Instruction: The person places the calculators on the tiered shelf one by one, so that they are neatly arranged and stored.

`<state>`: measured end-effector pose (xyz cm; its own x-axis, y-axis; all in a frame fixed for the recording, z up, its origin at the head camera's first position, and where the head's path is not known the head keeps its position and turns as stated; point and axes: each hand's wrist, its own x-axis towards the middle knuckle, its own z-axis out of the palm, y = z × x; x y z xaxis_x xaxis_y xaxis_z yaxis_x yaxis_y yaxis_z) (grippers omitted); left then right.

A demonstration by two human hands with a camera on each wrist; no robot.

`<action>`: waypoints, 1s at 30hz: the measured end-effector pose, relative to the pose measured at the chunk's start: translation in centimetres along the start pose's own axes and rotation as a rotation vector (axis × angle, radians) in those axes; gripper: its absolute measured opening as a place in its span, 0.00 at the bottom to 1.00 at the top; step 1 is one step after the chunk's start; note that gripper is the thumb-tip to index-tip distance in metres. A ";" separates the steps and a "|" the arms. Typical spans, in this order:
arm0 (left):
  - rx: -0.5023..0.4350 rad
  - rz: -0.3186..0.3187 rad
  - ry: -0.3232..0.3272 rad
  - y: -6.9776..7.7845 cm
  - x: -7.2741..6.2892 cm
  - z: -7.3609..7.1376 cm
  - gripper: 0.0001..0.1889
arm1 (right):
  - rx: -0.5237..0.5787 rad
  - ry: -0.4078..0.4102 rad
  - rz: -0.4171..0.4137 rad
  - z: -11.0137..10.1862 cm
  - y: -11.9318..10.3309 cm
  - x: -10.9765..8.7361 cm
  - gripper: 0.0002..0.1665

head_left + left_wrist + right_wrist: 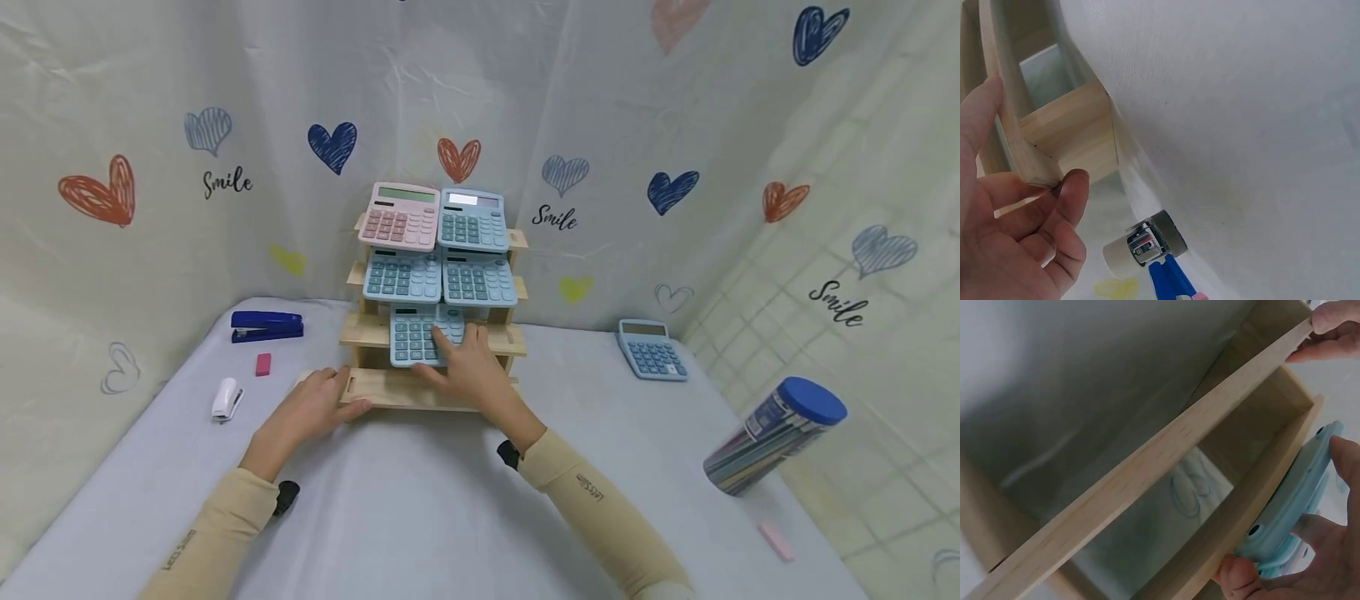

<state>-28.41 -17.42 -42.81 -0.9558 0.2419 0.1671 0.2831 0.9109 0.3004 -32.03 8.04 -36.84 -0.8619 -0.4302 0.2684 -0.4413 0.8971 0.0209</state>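
Observation:
A tiered wooden rack (427, 396) stands against the back curtain. My left hand (315, 404) grips the left end of its lowest shelf, and in the left wrist view the thumb and fingers lie on either side of the wooden corner (1038, 172). On the shelf above leans a blue calculator (408, 333). My right hand (472, 371) holds this calculator, the thumb at its lower edge and other fingers on its keys and right side. The right wrist view shows the fingers spread around the calculator's body (1291, 494), close to the wooden ledge (1229, 531).
Higher up sit a pink calculator (397, 217) and several blue ones (472, 218). On the left lie a blue stapler (266, 327), a pink eraser (263, 364) and a small white stapler (226, 401). A blue calculator (651, 350) and a blue-lidded jar (772, 437) stand right.

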 end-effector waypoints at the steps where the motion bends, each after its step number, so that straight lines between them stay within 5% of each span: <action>1: 0.003 0.001 -0.003 0.0 0.0 0.0 0.40 | 0.000 -0.007 -0.001 0.1 -0.5 0.3 0.45; 9: 0.013 0.018 0.006 -0.1 0.0 0.1 0.39 | -0.024 0.043 0.013 1.2 -3.9 2.7 0.44; 17: 0.010 0.027 0.026 -0.1 0.1 0.0 0.38 | -0.014 0.067 0.039 1.3 -4.2 3.0 0.45; 23: -0.007 0.006 -0.009 0.0 0.1 0.1 0.40 | 0.077 0.047 0.035 0.9 -1.5 0.6 0.46; 30: -0.001 -0.019 -0.036 -0.2 0.3 -0.1 0.41 | 0.189 0.072 0.108 0.6 4.9 -2.8 0.38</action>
<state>-28.70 -17.53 -42.71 -0.9632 0.2366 0.1276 0.2651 0.9149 0.3043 -31.92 13.58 -38.09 -0.8896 -0.3185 0.3273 -0.3923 0.8999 -0.1905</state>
